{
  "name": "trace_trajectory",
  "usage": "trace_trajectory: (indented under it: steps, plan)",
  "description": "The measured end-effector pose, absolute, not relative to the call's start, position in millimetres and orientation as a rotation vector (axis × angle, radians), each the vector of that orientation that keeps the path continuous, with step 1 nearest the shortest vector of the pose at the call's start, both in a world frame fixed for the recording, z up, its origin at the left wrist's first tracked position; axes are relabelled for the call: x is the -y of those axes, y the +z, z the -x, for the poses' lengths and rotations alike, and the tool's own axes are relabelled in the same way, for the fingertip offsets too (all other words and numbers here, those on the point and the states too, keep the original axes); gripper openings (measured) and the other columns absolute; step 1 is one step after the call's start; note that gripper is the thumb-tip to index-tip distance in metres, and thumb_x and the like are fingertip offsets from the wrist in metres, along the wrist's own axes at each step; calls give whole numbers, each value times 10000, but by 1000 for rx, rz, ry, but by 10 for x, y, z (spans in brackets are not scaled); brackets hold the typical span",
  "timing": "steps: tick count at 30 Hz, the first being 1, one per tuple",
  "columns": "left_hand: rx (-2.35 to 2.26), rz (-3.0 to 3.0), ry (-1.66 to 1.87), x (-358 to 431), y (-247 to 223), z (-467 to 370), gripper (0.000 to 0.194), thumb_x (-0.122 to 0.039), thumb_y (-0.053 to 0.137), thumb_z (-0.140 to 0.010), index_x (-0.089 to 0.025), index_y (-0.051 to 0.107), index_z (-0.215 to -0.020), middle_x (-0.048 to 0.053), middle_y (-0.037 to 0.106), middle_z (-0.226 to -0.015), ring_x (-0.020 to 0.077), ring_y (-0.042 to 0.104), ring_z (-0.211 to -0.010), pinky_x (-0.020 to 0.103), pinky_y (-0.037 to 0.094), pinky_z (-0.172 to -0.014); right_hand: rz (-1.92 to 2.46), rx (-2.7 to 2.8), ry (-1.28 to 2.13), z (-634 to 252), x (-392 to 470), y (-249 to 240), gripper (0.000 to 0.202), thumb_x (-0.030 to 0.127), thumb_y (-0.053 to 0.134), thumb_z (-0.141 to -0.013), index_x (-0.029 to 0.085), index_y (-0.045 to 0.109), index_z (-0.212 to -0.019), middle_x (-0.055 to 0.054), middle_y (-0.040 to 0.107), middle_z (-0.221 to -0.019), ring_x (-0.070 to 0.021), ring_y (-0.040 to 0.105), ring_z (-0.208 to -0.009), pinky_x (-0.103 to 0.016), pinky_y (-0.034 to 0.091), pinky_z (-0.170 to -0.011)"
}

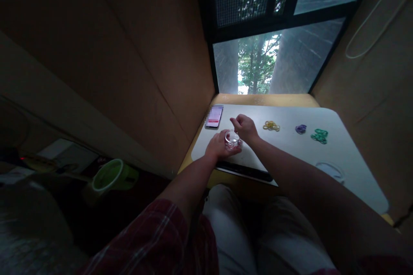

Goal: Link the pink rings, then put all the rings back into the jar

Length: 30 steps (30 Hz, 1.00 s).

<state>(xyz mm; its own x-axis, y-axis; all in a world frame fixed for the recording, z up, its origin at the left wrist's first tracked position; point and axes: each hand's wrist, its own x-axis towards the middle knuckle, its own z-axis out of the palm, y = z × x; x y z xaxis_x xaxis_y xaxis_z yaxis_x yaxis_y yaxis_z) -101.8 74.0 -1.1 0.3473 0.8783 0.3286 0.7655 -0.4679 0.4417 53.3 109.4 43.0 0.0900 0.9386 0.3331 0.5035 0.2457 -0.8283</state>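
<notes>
My left hand (219, 146) is wrapped round a small clear jar (232, 137) on the white tabletop (248, 114). A few reddish bits show low in the jar, too small to name for sure. Just above and right of the jar's mouth is my right hand (244, 128), its fingers closed in a pinch. What they hold, if anything, is hidden. To the right lie loose piles of what look like rubber bands: a yellow pile (271, 126), a purple pile (301, 129) and a green pile (319, 135).
A phone (214, 117) with a lit screen lies at the table's far left corner. A round clear lid (331, 172) rests near the right, partly behind my right forearm. A dark strip (245, 170) runs along the front edge. On the floor at left stands a green bin (109, 175).
</notes>
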Motion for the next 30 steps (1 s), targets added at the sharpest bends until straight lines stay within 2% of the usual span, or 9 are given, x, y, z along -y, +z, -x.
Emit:
trace_trajectory:
  steps: [5, 14, 20, 24, 27, 30]
  plan:
    - [-1487, -2404, 786, -747, -4, 1010, 852, -654, 753, -618, -203, 463, -1281, 73, 640, -1095, 242, 602, -961, 378, 472, -875, 1402, 1587, 541, -516, -1108, 448, 358, 471, 518, -892, 225, 477, -636, 47, 526, -465, -128, 514, -491, -246, 335, -555]
    - [-1501, -2366, 780, -712, 56, 1005, 795, -661, 749, -610, -224, 497, -1225, 42, 645, -978, 217, 597, -866, 337, 479, -754, 1420, 1698, 509, -468, -1076, 504, 376, 462, 517, -907, 214, 527, -624, 20, 605, -528, -135, 560, -565, -248, 341, -598]
    - [-1457, -2385, 817, -739, 7, 1009, 832, -659, 755, -607, -227, 477, -1262, 54, 651, -1009, 226, 613, -905, 358, 494, -816, 1371, 1641, 620, -511, -1148, 490, 368, 431, 489, -923, 212, 487, -627, 35, 544, -487, -122, 518, -510, -250, 327, -581]
    - [-1447, -2382, 836, -746, -14, 1012, 861, -646, 774, -593, -216, 470, -1274, 81, 652, -1064, 248, 617, -969, 387, 500, -855, 1398, 1736, 512, -538, -1193, 510, 408, 398, 414, -955, 208, 470, -598, 17, 517, -526, -129, 474, -548, -270, 285, -564]
    - [-1475, -2351, 816, -732, -2, 1002, 857, -636, 783, -584, -223, 473, -1267, 72, 659, -1054, 240, 620, -937, 380, 507, -829, 1417, 1905, 451, -545, -1186, 564, 426, 390, 392, -967, 194, 525, -614, -9, 562, -598, -134, 472, -592, -275, 272, -567]
    - [-1518, -2336, 798, -720, 23, 984, 791, -628, 774, -595, -222, 504, -1218, 64, 664, -1022, 227, 622, -896, 361, 509, -793, 1436, 2094, 393, -529, -1156, 614, 389, 406, 418, -963, 183, 612, -710, -32, 635, -695, -140, 505, -633, -268, 276, -573]
